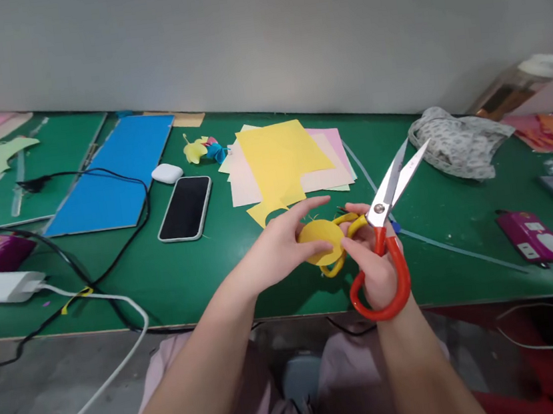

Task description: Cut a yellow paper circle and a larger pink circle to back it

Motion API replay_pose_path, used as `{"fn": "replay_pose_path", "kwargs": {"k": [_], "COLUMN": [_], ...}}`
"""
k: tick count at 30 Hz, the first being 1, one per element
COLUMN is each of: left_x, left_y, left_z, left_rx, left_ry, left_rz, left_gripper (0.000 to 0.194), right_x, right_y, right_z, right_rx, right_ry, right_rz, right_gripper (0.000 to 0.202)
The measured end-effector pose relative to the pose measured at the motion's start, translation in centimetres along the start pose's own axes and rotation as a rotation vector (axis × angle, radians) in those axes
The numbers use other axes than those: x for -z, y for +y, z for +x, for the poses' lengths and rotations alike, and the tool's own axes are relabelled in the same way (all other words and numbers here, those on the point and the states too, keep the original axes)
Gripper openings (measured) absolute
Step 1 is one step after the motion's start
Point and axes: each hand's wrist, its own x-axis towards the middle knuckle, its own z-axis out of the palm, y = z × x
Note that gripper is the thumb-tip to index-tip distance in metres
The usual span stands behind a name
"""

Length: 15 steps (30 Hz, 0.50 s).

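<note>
Yellow paper disc (321,240) held between both hands.
Left hand (281,246): thumb pinching disc, index finger spread clear above; others hidden. Right hand (379,273): thumb pinching disc's near-right edge, red handle of the open-bladed scissors (379,209) around it. Cut yellow sheet (283,156) lies beyond left fingertips.

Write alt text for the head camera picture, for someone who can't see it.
A person's left hand and right hand hold a yellow paper disc between them over a green table, with open scissors also in the right hand. Beyond lies a cut yellow sheet on pale papers, with a phone to the left.
</note>
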Motion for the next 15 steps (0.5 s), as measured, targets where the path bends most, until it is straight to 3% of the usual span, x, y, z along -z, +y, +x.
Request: {"fn": "replay_pose_path", "kwargs": {"k": [2, 8, 11, 15], "left_x": [0.04, -0.04, -0.11, -0.36], "left_y": [-0.10, -0.03, -0.19, -0.73], "left_z": [0.02, 0.36, 0.51, 0.69], "left_rx": [0.013, 0.067, 0.135, 0.170], "left_ry": [-0.096, 0.068, 0.047, -0.011], "left_rz": [0.074, -0.068, -0.156, -0.202], "left_gripper": [0.060, 0.053, 0.048, 0.025], "right_x": [0.03, -0.44, -0.59, -0.63], "right_y": [0.09, 0.08, 0.01, -0.24], "right_z": [0.04, -0.11, -0.08, 0.07], "right_rx": [-0.016, -0.094, -0.106, -0.092], "right_ry": [0.012, 0.006, 0.018, 0.050], "right_rz": [-0.016, -0.039, -0.030, -0.031], "right_gripper": [0.037, 0.037, 0.036, 0.034]}}
